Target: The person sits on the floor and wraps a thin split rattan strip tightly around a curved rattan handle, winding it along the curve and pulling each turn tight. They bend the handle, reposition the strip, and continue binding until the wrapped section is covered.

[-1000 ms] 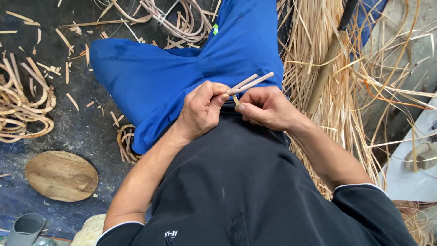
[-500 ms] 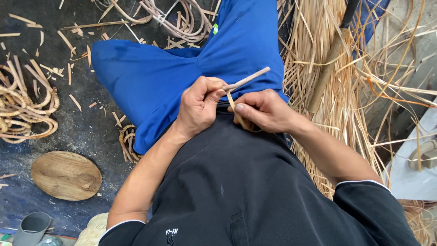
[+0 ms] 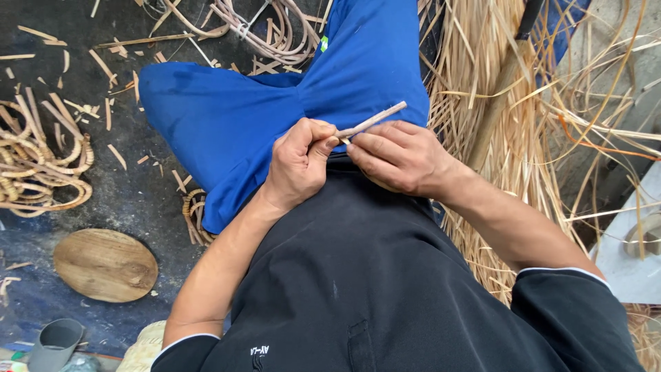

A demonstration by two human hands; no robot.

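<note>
Both grips closed on a thin rattan stick (image 3: 372, 120) above the blue-trousered lap: left hand (image 3: 297, 164) pinching the near end, right hand (image 3: 398, 155) alongside. Could snap or slip if bent hard.

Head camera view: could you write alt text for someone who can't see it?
Seen from above, a seated person's left hand and right hand together grip a thin cane stick over blue trousers. Pale straw strips pile to the right; coiled cane and an oval wooden board lie on the left.
</note>
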